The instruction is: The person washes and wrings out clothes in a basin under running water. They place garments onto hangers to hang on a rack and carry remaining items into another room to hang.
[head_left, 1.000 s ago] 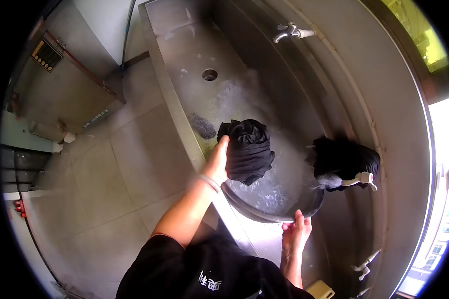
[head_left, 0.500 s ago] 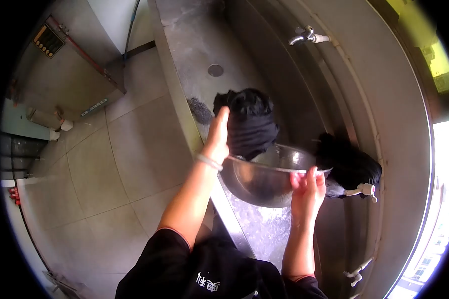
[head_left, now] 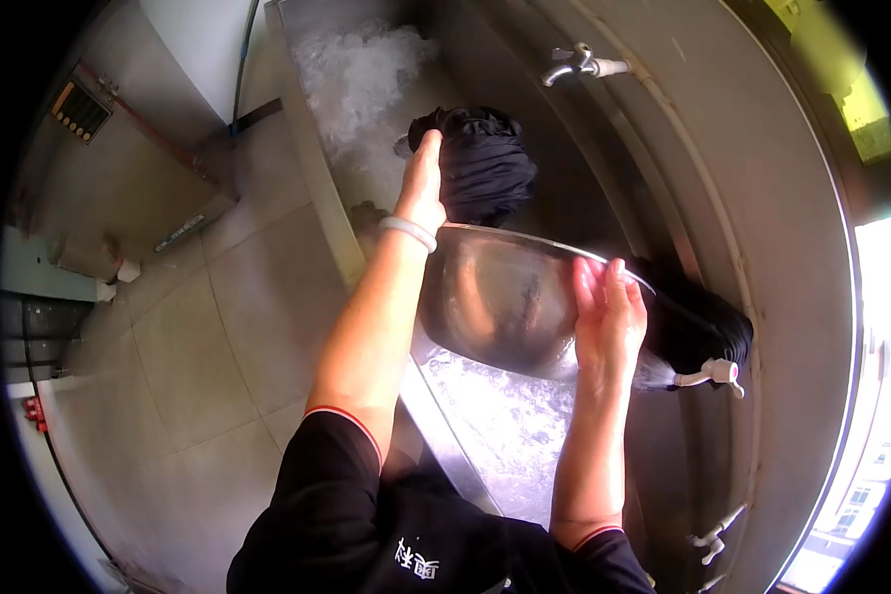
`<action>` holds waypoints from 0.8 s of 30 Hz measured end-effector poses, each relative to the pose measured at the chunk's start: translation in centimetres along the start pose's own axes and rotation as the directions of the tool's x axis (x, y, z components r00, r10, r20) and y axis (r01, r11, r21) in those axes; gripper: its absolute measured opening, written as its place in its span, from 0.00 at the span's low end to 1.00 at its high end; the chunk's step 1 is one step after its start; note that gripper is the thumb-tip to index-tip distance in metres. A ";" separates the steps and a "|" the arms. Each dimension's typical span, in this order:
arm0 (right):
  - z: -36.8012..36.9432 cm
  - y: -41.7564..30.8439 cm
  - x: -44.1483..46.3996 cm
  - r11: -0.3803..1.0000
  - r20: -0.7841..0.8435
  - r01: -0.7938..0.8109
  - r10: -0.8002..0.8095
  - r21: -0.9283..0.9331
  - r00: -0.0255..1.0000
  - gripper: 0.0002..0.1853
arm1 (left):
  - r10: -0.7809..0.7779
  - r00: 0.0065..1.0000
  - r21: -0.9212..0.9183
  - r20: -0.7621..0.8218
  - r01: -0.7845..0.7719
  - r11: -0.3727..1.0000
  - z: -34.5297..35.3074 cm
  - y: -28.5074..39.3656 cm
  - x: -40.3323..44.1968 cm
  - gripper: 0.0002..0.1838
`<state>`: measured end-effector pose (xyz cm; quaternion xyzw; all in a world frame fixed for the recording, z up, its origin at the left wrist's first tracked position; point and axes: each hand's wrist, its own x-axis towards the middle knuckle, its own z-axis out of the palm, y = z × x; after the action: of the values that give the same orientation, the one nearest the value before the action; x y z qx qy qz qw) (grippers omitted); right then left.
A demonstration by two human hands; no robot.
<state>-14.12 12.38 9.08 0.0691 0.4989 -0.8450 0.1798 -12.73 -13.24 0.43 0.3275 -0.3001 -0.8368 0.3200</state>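
Observation:
A steel basin (head_left: 505, 297) is tipped steeply away from me inside the metal sink, its underside toward me. My right hand (head_left: 609, 307) grips its near rim on the right. My left hand (head_left: 426, 183) is at the basin's left end, holding a bunched black cloth (head_left: 487, 163) beyond the rim; its fingers are partly hidden by the cloth. White, churning water (head_left: 356, 74) spreads over the sink's far floor. To the right of the basin lies a second black cloth bundle (head_left: 703, 322), under a running tap (head_left: 718, 373).
The sink's front edge (head_left: 342, 243) runs along my left, with tiled floor (head_left: 267, 257) beyond it. Another tap (head_left: 584, 65) juts from the back wall farther off, and one more tap (head_left: 713, 540) is near me. A metal cabinet (head_left: 134, 148) stands at far left.
The basin has tipped much further, its underside now turned to me. Water has surged across the sink's far end. My left hand and the black cloth moved farther away; my right hand rose slightly.

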 end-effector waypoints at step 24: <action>-31.2 5.2 -16.7 0.959 -0.604 -0.057 -0.127 -0.277 0.786 0.08 | -0.876 0.173 0.855 0.450 -0.366 0.367 -3.5 -14.9 -22.3 0.41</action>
<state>1.29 41.10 -5.58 0.3054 0.6458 -0.6998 -0.0008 -2.18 11.18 -4.35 -0.0858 -0.7202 -0.5885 -0.3571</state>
